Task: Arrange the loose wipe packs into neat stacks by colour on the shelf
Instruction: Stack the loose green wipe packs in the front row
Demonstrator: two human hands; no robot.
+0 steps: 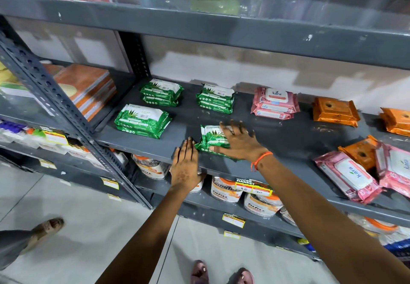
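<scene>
On the grey shelf [277, 137] a green wipe stack [209, 139] lies near the front edge. My right hand [238, 142] rests flat on top of it, fingers spread. My left hand [186, 165] is flat and open, its fingertips against the stack's left side. Three more green stacks stand behind: front left [142, 120], back left [162, 92] and back middle [215, 98]. A pink stack [275, 103] sits at the back. Orange packs [336, 111] lie further right, another [396, 121] at the edge. Loose pink packs [348, 176] and an orange pack [359, 150] lie jumbled at the front right.
The upper shelf [199, 24] overhangs close above. A slotted upright post [55, 106] stands at the left, with notebooks [88, 88] beyond it. Jars [261, 203] fill the shelf below. Another person's foot [44, 228] is on the floor at the left.
</scene>
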